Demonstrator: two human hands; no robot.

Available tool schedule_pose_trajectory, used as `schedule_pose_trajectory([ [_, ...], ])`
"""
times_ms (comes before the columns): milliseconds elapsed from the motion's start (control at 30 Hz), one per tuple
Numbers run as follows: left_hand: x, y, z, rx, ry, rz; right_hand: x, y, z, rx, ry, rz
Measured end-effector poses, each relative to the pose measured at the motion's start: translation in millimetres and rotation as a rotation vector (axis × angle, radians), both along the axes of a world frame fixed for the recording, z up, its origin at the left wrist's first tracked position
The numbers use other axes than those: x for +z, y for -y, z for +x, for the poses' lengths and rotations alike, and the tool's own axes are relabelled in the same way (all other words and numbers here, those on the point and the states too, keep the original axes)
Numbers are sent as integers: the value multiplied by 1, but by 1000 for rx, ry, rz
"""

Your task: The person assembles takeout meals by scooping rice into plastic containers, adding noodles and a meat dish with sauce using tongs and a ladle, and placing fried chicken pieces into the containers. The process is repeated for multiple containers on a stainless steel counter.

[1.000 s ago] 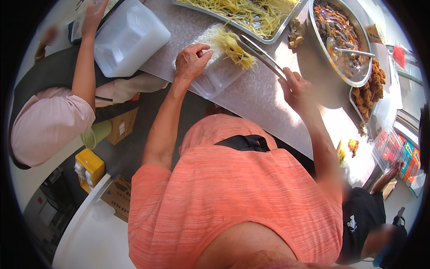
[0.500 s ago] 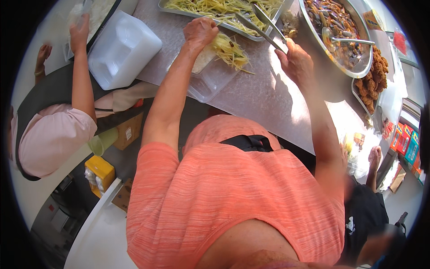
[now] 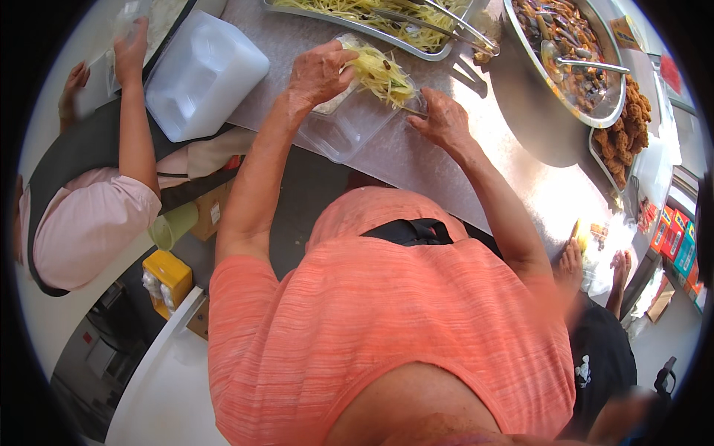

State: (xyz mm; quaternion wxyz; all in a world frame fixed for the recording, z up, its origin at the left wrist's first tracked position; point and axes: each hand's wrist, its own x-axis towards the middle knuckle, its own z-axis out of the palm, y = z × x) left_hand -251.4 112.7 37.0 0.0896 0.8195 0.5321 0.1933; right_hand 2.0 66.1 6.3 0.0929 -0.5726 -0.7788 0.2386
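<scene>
A clear plastic takeaway container (image 3: 343, 132) sits near the table's front edge, with white rice (image 3: 332, 103) and a heap of yellow-green potato shreds (image 3: 383, 76) at its far end. At its left side, my left hand (image 3: 320, 73) is closed, fingers curled over the rim beside the shreds. Over on the right, my right hand (image 3: 444, 121) pinches the ends of shreds that hang over the container's edge. Metal tongs (image 3: 446, 28) rest on the large metal tray (image 3: 428, 54) of potato shreds beyond.
A stack of white plastic containers (image 3: 208, 74) stands left. To the right are a big metal pan (image 3: 613, 111) of eggplant stew with a ladle (image 3: 595, 65), and fried chicken (image 3: 625, 134). Co-workers stand on both sides; one's hand (image 3: 131, 50) holds a clear container.
The tongs have left my right hand and lie on the tray. My right hand has moved left and nearer to the container's shreds. My left hand has shifted slightly left and down.
</scene>
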Motion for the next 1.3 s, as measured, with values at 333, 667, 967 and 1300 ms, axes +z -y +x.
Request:
schedule_pose_trajectory([
  [333,-13,65,-39,377,390,-106,-5,-5,2,-60,-246,96],
  [667,-22,115,-41,553,513,-138,-15,5,-21,-115,-96,61],
  [967,-55,146,-40,916,859,-263,-7,2,-12,-142,-161,13],
  [1300,-64,147,-31,886,1109,-413,-24,14,-31,-233,-53,-34],
])
